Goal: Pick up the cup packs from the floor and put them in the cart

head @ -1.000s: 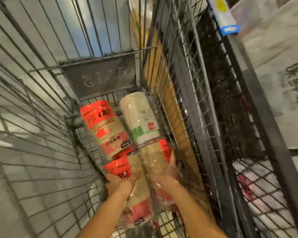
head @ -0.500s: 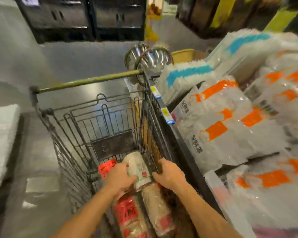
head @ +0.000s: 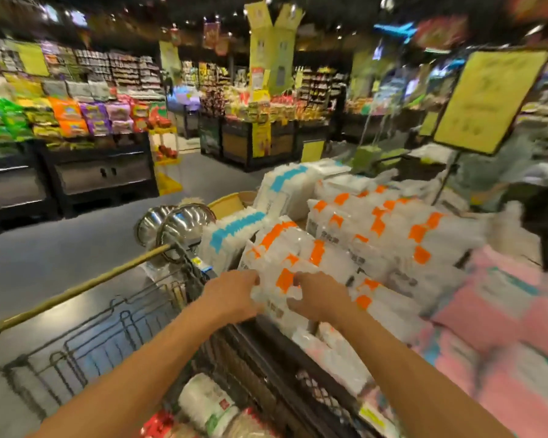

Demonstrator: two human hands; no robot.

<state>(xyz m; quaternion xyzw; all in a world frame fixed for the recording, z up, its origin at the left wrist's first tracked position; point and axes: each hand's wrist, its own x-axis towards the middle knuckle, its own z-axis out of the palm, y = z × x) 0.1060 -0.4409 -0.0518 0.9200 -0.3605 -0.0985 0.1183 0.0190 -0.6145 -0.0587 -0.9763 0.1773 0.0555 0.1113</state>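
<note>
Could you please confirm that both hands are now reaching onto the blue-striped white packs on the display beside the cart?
Not quite: in the head view both hands, left and right, are on an orange-marked white plastic pack, not a blue-striped one, beside the wire shopping cart.

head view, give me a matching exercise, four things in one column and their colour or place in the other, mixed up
Things:
1. cart handle bar
2. cup packs
3. both hands: left hand, right hand
4. sign on a stand

Place or colour:
A. yellow, upper right, behind the display
B. on a clear pack with orange markings on the display
C. yellowish, running along the cart's far end
D. lying inside the wire cart, bottom of the view

Pairs: 1-C, 2-D, 3-B, 4-A
</note>
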